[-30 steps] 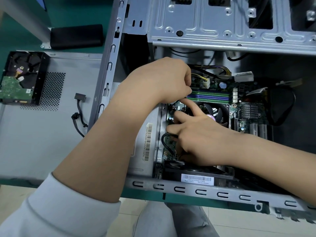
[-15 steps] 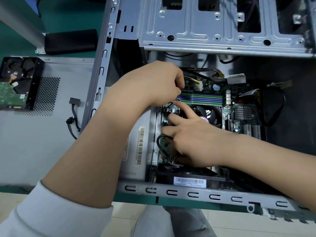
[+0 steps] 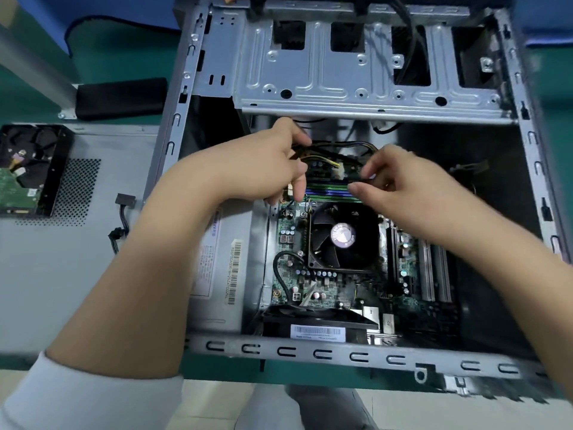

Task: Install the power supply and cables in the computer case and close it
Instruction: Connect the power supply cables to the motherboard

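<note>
I see the open computer case (image 3: 341,88) lying across the green surface (image 3: 124,63), its power supply (image 3: 217,268) seated at the case's left wall, barcode sticker unreadable. My left hand (image 3: 263,169) grips the yellow-black cables (image 3: 338,150); my right hand (image 3: 403,187) pinches something small and blurred above the fan (image 3: 342,235).

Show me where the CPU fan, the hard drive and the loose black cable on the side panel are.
CPU fan (image 3: 342,235): head view, on its round hub sticker.
hard drive (image 3: 15,187): head view, on its green circuit board.
loose black cable (image 3: 123,212): head view, on the wire below its upper connector.
</note>
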